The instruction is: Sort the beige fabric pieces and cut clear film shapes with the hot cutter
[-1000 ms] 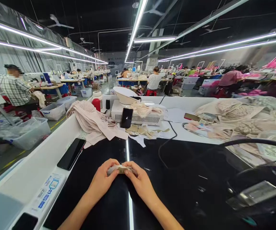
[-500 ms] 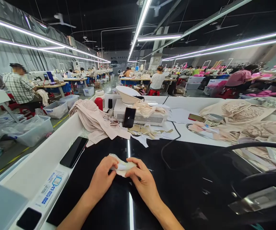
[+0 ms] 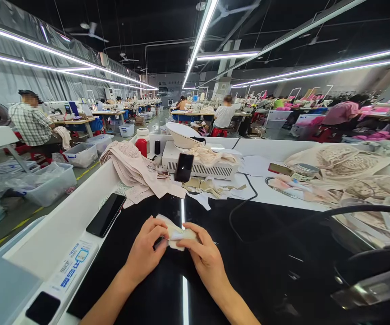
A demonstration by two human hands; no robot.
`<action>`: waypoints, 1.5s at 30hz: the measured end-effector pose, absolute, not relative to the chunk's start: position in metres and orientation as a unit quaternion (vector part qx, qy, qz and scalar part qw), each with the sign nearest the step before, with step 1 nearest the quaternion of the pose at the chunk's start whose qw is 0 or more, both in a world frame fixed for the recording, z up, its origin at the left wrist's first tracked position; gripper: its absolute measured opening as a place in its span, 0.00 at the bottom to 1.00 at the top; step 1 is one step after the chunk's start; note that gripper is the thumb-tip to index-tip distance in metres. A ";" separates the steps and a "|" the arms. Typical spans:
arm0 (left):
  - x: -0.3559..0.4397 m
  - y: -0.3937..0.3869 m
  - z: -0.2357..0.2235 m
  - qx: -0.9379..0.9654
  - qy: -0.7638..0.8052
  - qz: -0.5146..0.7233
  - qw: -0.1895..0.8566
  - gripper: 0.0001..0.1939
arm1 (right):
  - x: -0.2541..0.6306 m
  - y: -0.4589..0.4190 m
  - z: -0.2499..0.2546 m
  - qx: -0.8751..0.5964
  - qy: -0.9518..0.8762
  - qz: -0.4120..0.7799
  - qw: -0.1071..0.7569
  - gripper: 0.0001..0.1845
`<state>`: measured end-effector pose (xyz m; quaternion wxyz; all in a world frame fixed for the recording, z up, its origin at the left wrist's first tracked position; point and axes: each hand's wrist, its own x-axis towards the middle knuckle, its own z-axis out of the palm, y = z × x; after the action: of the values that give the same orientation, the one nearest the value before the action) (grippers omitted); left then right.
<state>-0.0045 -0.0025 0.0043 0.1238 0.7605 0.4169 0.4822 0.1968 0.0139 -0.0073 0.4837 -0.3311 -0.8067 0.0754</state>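
Over the glossy black tabletop (image 3: 262, 266), a small cream piece of fabric (image 3: 177, 233) is held between my two hands. My left hand (image 3: 147, 247) pinches its left end between thumb and fingers. At the right end, my right hand (image 3: 204, 248) grips it in the same way, thumb underneath at the near edge. The fabric is creased, with a pale bluish-white patch near its middle. Its parts under my fingertips are hidden.
Beige fabric pieces (image 3: 140, 174) lie at the back left, near a phone (image 3: 184, 167) leaning on a white slotted box (image 3: 211, 167). Another phone (image 3: 106, 215) rests on the left ledge. A black cable (image 3: 233, 216) and a blurred metal-ended device (image 3: 373, 289) are on the right.
My left fingers have shifted on the fabric, and its upper left part stands out more. Both hands still hold it. The whole view has moved slightly.
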 end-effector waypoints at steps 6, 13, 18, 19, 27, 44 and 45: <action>-0.009 -0.002 0.010 0.721 0.416 0.533 0.154 0.08 | 0.201 0.017 -0.005 -0.341 -0.809 0.087 0.471 0.19; -0.009 0.000 0.006 0.774 0.425 0.436 0.174 0.12 | 0.199 0.016 -0.003 -0.328 -0.823 0.108 0.451 0.19; -0.013 0.000 0.009 0.780 0.431 0.404 0.207 0.13 | 0.201 0.016 0.000 -0.322 -0.827 0.123 0.444 0.20; -0.013 0.000 0.010 0.782 0.430 0.400 0.208 0.14 | 0.201 0.016 0.000 -0.321 -0.827 0.125 0.444 0.20; -0.012 -0.002 0.010 0.737 0.481 0.383 0.281 0.12 | 0.198 0.014 0.000 -0.310 -0.830 0.123 0.447 0.17; -0.008 0.002 0.009 0.662 0.518 0.411 0.354 0.16 | 0.193 0.007 0.016 -0.231 -0.909 -0.074 0.338 0.15; -0.007 0.001 0.010 0.661 0.520 0.412 0.351 0.16 | 0.191 0.006 0.016 -0.231 -0.910 -0.073 0.338 0.15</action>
<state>-0.0073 0.0014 0.0096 0.3505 0.6608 0.5203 0.4120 0.1911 0.0062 0.0162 0.3375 -0.2311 -0.9096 -0.0730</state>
